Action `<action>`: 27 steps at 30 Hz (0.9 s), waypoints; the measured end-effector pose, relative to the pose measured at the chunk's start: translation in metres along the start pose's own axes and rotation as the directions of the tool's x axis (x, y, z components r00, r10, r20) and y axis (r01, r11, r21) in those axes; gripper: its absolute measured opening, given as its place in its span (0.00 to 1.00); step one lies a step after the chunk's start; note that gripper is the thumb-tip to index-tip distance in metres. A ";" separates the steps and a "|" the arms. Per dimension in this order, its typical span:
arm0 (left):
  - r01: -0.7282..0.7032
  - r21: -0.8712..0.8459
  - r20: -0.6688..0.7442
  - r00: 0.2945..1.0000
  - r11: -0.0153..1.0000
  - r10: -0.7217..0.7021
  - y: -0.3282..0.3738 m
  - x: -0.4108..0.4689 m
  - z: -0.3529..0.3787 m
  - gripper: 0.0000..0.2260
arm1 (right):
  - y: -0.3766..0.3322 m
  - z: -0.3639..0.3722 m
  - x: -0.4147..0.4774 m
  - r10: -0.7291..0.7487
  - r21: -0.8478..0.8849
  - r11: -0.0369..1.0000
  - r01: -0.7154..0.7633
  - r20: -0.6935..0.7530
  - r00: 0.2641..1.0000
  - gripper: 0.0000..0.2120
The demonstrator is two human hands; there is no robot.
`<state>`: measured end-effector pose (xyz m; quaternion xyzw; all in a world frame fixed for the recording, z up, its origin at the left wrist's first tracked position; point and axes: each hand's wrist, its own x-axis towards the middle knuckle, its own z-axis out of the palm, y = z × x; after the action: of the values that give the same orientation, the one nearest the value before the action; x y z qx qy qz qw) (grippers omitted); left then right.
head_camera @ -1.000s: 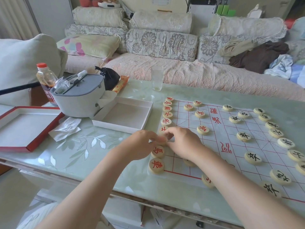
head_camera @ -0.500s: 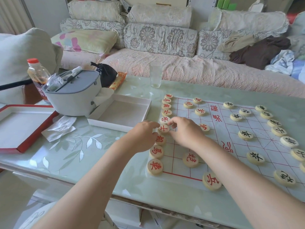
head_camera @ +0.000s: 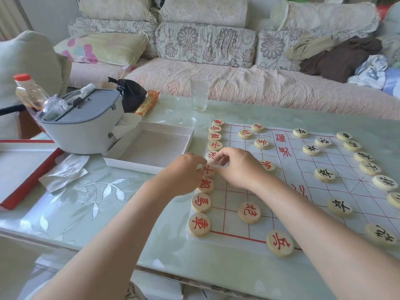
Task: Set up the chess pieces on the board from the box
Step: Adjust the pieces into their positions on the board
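An open white box, bare floor showing, sits at nine o'clock of the board. A gray bin at the box's ten o'clock holds crumpled plastic. Left hand and right hand, fingers curled, pinch a red-lettered piece from nine and three o'clock, in the board's left-edge column.

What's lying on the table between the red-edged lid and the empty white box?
A crumpled white wrapper lies between the red-edged lid and the white box, with a grey tub just behind it, seen in the head view.
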<state>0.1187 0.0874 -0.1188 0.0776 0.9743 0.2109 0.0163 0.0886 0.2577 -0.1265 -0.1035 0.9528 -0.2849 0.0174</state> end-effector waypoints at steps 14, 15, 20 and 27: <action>0.008 -0.008 0.116 0.993 1.000 -0.007 0.010 0.033 -0.002 0.16 | 0.008 0.001 0.041 -0.011 -0.151 0.989 0.011 0.000 1.000 0.12; 0.013 -0.023 0.122 0.992 1.000 -0.010 0.011 0.035 -0.002 0.16 | 0.009 0.001 0.042 -0.011 -0.166 0.986 0.011 0.000 1.000 0.12; 0.062 -0.064 0.105 0.993 0.996 -0.055 0.007 0.044 0.000 0.21 | 0.015 0.000 0.046 -0.060 -0.173 0.983 0.056 -0.016 0.998 0.16; 0.076 -0.109 0.116 0.991 0.991 -0.064 0.006 0.050 0.002 0.24 | 0.018 0.000 0.047 -0.078 -0.161 0.984 0.078 0.008 0.997 0.13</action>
<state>0.0706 0.1017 -0.1180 0.0540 0.9604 0.2605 0.0829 0.0394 0.2626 -0.1354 -0.1420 0.9680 -0.2071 -0.0013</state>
